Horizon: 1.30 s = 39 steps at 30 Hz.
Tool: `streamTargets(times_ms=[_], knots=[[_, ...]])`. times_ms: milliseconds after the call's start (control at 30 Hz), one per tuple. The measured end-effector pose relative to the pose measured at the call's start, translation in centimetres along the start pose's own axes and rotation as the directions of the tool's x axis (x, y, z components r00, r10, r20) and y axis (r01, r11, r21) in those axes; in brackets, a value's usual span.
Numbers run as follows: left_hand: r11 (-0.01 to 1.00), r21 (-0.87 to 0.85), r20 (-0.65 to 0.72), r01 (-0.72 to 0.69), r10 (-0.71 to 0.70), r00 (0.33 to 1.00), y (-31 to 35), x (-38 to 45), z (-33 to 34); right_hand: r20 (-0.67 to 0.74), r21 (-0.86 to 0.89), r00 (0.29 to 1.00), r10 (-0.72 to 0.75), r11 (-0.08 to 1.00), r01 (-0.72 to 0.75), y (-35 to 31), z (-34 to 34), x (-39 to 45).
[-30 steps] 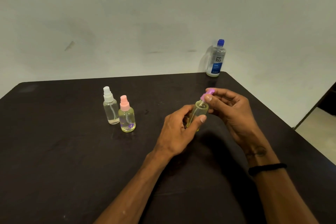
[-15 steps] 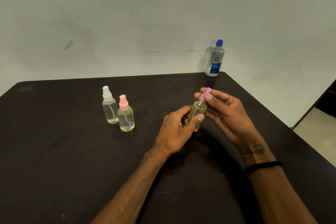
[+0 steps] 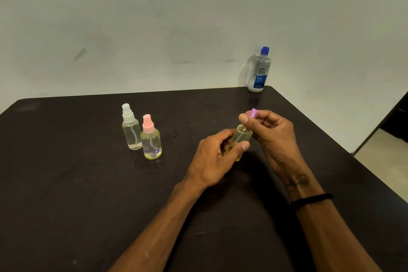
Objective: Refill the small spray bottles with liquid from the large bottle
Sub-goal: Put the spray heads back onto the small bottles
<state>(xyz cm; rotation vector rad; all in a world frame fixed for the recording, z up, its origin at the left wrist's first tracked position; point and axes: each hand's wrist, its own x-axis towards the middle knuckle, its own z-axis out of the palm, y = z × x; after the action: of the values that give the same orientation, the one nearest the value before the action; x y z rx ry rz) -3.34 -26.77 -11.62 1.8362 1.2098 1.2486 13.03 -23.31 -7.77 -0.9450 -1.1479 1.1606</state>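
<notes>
My left hand (image 3: pixel 215 159) grips the body of a small spray bottle (image 3: pixel 241 138) holding yellowish liquid, tilted a little to the right. My right hand (image 3: pixel 272 134) pinches its purple spray cap (image 3: pixel 253 113) between thumb and fingers. Two more small spray bottles stand upright at the left: one with a white cap (image 3: pixel 130 127) and almost clear liquid, one with a pink cap (image 3: pixel 150 138) and yellow liquid. The large clear bottle (image 3: pixel 258 69) with a blue cap stands at the table's far right corner, against the wall.
The dark table (image 3: pixel 88 194) ends at the right in a slanted edge, with pale floor beyond it. A plain wall runs behind the table's far edge.
My right hand's fingers have curled tighter round the purple cap. The bottle and my left hand have stayed in about the same spot.
</notes>
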Motion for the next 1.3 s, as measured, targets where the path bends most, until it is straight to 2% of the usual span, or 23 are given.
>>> streamTargets(times_ms=[167, 333, 400, 867, 1000, 1167, 1300], knots=[[0.997, -0.069, -0.023, 0.04, -0.042, 0.999, 0.1, 0.1, -0.2, 0.179, 0.236, 0.979, 0.092, 0.963, -0.134, -0.5, -0.4, 0.3], [0.991, -0.112, -0.045, 0.068, -0.073, 0.996, -0.2, 0.2, -0.3, 0.341, 0.254, 0.931, 0.132, 0.94, -0.226, -0.1, -1.0, 0.5], [0.99, -0.118, -0.047, 0.073, -0.079, 0.996, -0.3, 0.2, -0.3, 0.342, 0.24, 0.932, 0.123, 0.947, -0.213, 0.1, -0.9, 0.5], [0.988, -0.118, 0.006, 0.1, -0.1, 0.995, -0.1, 0.2, -0.4, 0.122, 0.216, 0.985, 0.119, 0.966, -0.144, 0.5, -0.1, 0.3], [0.987, -0.125, 0.008, 0.103, -0.103, 0.995, -0.1, 0.3, -0.4, 0.137, 0.223, 0.984, 0.111, 0.965, -0.14, 0.6, 0.4, 0.3], [0.987, -0.137, -0.005, 0.08, -0.081, 0.997, -0.3, 0.3, -0.5, 0.264, 0.326, 0.958, 0.11, 0.925, -0.196, 0.2, 0.0, 0.4], [0.986, -0.143, 0.006, 0.086, -0.086, 0.996, -0.3, 0.3, -0.5, 0.286, 0.319, 0.953, 0.104, 0.927, -0.197, 0.1, -0.4, 0.4]])
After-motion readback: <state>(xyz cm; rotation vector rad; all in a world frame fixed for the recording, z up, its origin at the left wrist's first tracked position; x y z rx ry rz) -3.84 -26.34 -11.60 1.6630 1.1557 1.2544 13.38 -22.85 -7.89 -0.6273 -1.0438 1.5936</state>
